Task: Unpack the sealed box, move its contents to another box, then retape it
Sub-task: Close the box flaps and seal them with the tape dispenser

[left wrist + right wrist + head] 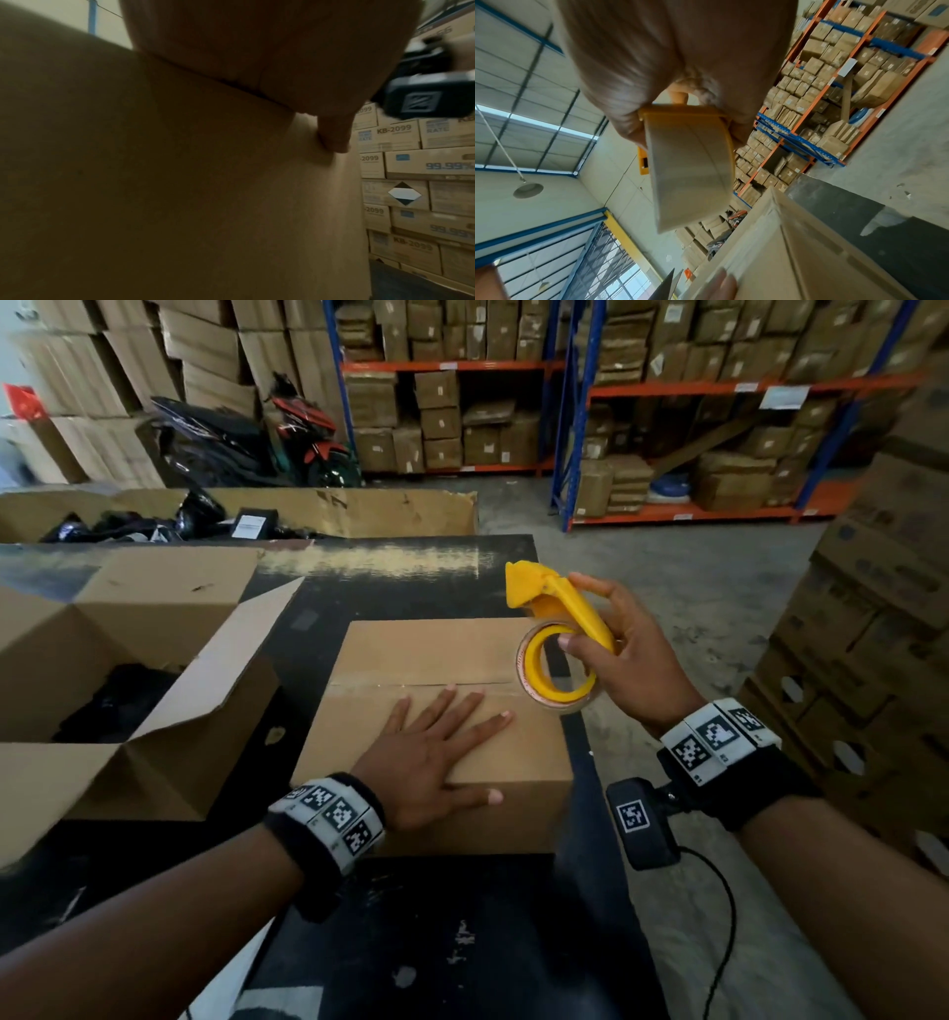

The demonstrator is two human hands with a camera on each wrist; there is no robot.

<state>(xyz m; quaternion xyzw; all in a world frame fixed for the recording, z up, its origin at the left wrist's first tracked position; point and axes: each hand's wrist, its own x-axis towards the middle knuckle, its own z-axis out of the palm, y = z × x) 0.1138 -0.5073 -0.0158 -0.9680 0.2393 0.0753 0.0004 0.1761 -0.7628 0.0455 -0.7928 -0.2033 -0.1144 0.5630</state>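
- The closed brown cardboard box [436, 711] sits on the black table [462, 942], in the middle and near the person.
- Its two top flaps are shut. The seam between them runs left to right. I cannot tell whether there is new tape on it.
- The left hand [431, 762] lies flat on the near flap with its fingers spread straight. It holds nothing; it looks like it is pressing the flap down.
- The right hand [616, 654] is curled around a yellow plastic tape dispenser with a roll of clear tape [554, 660]. It hangs just above the right end of the seam.
- On the left stands an open brown cardboard box [128, 660] with its flaps up and dark things inside. So I think the unpacking and moving are done.
- What seems to be left is running tape along the seam and cutting it.
- Farther away are a long open carton with black packets [308, 510] and shelves full of boxes [667, 403].
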